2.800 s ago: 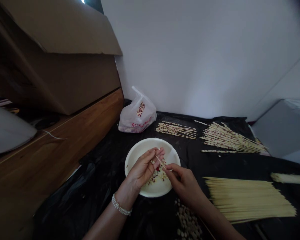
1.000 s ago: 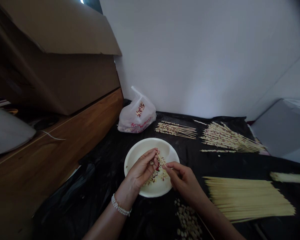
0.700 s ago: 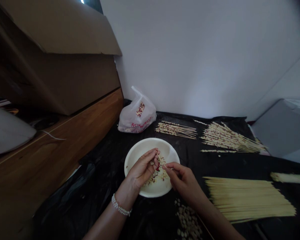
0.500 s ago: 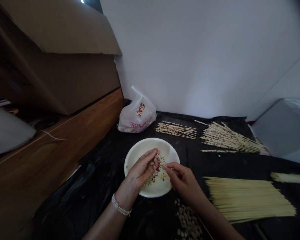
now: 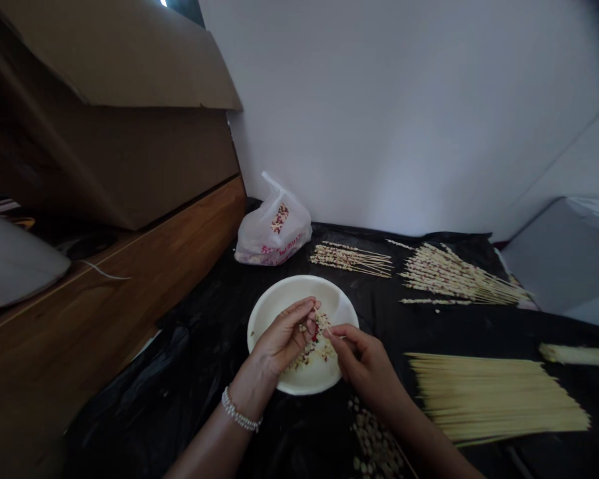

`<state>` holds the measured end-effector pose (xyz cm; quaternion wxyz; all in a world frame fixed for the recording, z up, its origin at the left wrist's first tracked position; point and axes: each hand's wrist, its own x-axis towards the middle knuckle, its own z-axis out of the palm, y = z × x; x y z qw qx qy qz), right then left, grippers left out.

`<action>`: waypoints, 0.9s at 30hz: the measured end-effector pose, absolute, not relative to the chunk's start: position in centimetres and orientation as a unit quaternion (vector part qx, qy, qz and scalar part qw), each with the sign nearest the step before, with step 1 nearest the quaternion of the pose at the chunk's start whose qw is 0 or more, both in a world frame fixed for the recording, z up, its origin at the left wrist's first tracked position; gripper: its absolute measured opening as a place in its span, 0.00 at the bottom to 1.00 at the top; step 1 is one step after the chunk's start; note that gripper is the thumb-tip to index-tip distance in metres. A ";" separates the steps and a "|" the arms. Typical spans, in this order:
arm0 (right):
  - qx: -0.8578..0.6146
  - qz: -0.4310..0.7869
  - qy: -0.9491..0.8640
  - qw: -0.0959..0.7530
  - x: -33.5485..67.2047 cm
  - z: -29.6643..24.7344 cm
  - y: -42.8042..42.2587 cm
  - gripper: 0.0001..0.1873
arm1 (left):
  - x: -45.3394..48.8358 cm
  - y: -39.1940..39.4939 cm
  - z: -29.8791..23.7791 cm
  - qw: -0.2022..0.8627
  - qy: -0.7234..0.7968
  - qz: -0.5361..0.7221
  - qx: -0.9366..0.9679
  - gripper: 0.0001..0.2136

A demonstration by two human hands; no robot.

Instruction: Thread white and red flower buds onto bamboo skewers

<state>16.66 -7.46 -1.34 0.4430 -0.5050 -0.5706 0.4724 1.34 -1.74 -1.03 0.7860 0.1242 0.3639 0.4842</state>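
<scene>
Over a white bowl (image 5: pixel 258 319), my right hand (image 5: pixel 367 362) pinches a thin wooden skewer (image 5: pixel 322 319). Its upper end reaches the closed fingertips of my left hand (image 5: pixel 284 342); whatever small piece they grip there is hidden. Small cream and dark-red pieces, like corn kernels (image 5: pixel 304 359), lie in the bowl beneath both hands, with a brighter red spot among them. Below my right forearm, a heap of larger pale pieces (image 5: pixel 379 442) is partly covered. The skewer's lower end seems to emerge beside that heap.
A tied plastic bag (image 5: pixel 274 233) of similar pieces stands behind the bowl. Threaded skewers lie in a small bunch (image 5: pixel 349 258) and a larger pile (image 5: pixel 449 276). Bare skewers (image 5: pixel 499 399) spread at right on black plastic sheeting (image 5: pixel 204 332). A cardboard box (image 5: pixel 180 153) is at left.
Hardly anything differs: both hands keep their place over the bowl, and the right fingers shift very slightly on the skewer.
</scene>
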 end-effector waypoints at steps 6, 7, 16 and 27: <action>-0.505 0.455 -0.588 0.437 16.7 -1.9 -7.5 0.17 | 1.3 -1.6 -1.8 0.791 0.341 0.490 0.136 0.07; -0.505 0.454 -0.590 0.436 16.7 -1.9 -7.5 0.17 | 1.3 -1.6 -1.9 0.793 0.337 0.489 0.135 0.08; -0.492 0.485 -0.587 0.422 16.5 -1.2 -7.8 0.17 | 1.4 -1.7 -1.0 0.791 0.353 0.479 0.138 0.03; -0.484 0.497 -0.577 0.430 16.3 -1.9 -8.0 0.18 | 1.2 -1.4 -1.1 0.810 0.327 0.462 0.149 0.06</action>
